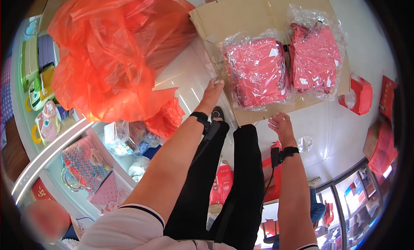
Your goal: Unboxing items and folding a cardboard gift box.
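Two clear plastic packs of folded red bags, a left pack and a right pack, lie side by side on a flattened brown cardboard sheet. My left hand is at the sheet's left edge, with its fingers drawn together; whether it grips the edge cannot be told. Just below the sheet's near edge is my right hand, fingers apart and curled, holding nothing. To the left of the cardboard a big heap of thin orange-red plastic bags spreads out.
Shelves at left hold a patterned gift bag and small colourful bags. A red box stands on the tiled floor right of the cardboard. Between my legs is a red package. Glass cabinets line the lower right, near another person's leg.
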Motion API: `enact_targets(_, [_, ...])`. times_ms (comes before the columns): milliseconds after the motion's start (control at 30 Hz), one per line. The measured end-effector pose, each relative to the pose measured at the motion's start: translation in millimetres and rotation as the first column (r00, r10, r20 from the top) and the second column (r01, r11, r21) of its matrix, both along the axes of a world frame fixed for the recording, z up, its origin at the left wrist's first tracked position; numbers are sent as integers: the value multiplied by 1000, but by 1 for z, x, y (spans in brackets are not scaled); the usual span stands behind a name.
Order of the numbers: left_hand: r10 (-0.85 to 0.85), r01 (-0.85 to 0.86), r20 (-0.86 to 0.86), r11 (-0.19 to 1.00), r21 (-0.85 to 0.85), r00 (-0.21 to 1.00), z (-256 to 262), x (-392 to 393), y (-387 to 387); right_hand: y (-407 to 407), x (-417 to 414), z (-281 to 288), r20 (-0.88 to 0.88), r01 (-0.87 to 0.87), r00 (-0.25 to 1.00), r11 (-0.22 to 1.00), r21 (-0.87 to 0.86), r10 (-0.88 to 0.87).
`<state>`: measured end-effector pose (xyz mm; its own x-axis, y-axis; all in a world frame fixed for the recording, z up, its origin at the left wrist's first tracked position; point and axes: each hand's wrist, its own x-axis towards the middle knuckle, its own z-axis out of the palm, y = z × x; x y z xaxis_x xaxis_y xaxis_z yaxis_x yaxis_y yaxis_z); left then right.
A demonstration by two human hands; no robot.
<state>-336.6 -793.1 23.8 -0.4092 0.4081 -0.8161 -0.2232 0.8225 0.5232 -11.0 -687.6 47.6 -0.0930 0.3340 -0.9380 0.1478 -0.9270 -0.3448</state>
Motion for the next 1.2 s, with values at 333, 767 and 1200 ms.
enact_targets(333, [-216, 408, -686, 904, 129, 695, -6, -88, 78, -15, 3, -21, 138, 103, 985, 995, 17, -104])
enact_targets(767, [104, -115, 203, 992, 44, 974, -5, -79, 53, 138, 105, 32, 308, -219, 945, 907, 360, 106])
enact_targets(1200, [367, -367, -10, 930, 3, 930, -34, -3, 97, 553, 146, -76, 822, -895, 445, 213, 393, 356])
